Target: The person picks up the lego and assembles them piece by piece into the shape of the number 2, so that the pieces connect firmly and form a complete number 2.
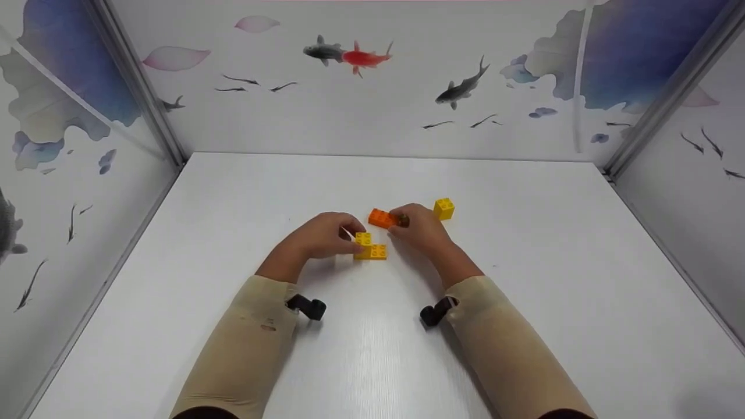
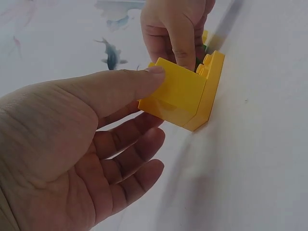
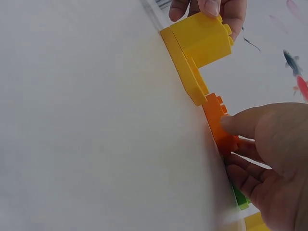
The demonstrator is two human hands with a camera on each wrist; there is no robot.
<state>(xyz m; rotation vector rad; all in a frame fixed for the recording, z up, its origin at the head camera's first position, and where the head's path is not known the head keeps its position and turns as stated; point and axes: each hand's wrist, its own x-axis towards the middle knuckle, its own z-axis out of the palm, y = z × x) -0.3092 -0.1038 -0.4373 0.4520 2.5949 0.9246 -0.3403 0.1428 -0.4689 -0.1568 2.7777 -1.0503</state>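
My left hand [image 1: 327,235] pinches a yellow toy building brick [image 1: 363,239] between thumb and fingers. This brick sits on one end of a flatter yellow brick [image 1: 379,251], whose other end shows bare studs. Just beyond, to the right, my right hand [image 1: 424,231] grips an orange brick [image 1: 381,218], with its thumb [image 3: 236,126] on the near side. In the right wrist view, a green brick [image 3: 239,197] shows under the curled fingers, mostly covered by the hand. Another yellow brick [image 1: 444,209] stands right behind the right hand.
A white table [image 1: 233,192] carries all the bricks near its middle. White panels [image 1: 378,116] painted with fish and leaves rise along its back and both sides. Small black wrist cameras [image 1: 308,307] stick out from the beige sleeves [image 1: 244,343].
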